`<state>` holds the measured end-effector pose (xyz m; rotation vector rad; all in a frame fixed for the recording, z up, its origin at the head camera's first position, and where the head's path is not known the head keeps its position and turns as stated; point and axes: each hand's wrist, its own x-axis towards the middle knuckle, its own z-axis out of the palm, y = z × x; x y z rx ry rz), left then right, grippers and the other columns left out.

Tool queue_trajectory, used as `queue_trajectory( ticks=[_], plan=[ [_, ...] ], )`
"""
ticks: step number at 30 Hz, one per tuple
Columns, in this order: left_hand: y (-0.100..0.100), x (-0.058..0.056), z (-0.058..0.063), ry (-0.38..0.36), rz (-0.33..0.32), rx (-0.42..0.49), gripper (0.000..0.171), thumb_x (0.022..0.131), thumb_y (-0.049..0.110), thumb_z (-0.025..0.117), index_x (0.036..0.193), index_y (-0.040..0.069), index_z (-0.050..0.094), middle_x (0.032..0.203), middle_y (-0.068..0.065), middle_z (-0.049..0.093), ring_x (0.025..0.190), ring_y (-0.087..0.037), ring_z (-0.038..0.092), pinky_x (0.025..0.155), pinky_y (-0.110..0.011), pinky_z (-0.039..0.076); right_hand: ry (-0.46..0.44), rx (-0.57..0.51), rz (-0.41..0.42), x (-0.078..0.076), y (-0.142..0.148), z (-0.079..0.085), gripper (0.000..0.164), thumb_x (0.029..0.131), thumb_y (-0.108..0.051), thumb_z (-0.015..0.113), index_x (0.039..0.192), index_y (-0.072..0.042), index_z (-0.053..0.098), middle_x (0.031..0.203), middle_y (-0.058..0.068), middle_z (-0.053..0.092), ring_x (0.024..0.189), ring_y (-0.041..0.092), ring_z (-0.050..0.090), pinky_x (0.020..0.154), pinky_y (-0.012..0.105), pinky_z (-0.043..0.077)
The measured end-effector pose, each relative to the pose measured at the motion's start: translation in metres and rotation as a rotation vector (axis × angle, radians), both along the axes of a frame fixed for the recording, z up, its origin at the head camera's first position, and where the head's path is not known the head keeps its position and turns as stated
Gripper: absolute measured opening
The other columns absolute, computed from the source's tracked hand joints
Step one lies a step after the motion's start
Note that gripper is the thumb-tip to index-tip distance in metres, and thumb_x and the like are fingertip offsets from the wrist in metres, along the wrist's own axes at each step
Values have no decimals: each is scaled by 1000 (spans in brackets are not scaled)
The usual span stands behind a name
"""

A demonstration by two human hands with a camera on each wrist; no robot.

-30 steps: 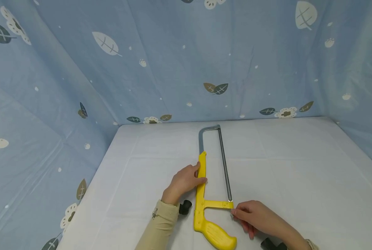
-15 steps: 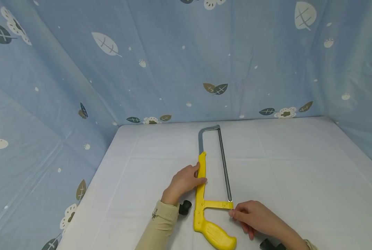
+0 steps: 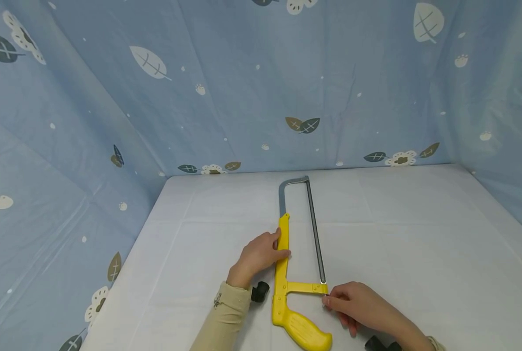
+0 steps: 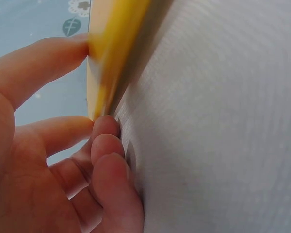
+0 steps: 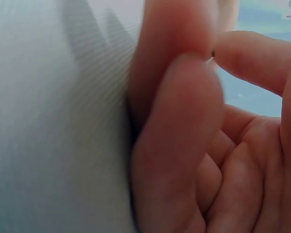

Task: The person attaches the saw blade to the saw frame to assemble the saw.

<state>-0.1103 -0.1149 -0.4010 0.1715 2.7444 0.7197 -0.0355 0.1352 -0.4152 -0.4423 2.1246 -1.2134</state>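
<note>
The yellow hacksaw (image 3: pixel 280 271) lies flat on the bench (image 3: pixel 418 253), unmoved; the right hand's (image 3: pixel 361 304) fingertips have shifted slightly, pinching the small metal fitting (image 3: pixel 325 295) at its crossbar (image 3: pixel 303 287), probably turning it. The left hand (image 3: pixel 258 252) grips the frame.

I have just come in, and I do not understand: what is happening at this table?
A person is handling a hacksaw that lies on a white-covered table. Their left hand holds the long yellow bar of its frame. Their right hand pinches a small metal part, mostly hidden, at the outer end of the short yellow crosspiece. The blade is in place along the open side, and no cutting is visible.
</note>
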Motion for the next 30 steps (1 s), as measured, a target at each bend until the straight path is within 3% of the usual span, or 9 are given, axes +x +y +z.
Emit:
queue_trajectory(
  ticks=[8,18,30],
  plan=[
    [0,1,1,-6,5,-4,72,80,44,61,139,15,33,109,-7,52,73,-15,45,62,-29,37,-19,-48,14,0,3,-4,30,87,-40,53,78,-12,62,52,0,52,38,16,50,37,30,41],
    [1,1,1,-5,1,-10,72,80,45,60,139,15,32,116,-9,51,78,-15,46,65,-30,38,-24,-7,-23,-2,3,-5,31,82,-42,59,80,-11,57,51,0,51,38,17,50,38,30,41],
    [1,0,2,-3,2,-10,72,80,44,61,139,15,33,107,-5,52,70,-15,45,58,-28,36,-29,-53,-27,-3,5,-5,34,82,-41,60,82,-8,53,51,1,52,37,18,51,36,28,40]
  ],
)
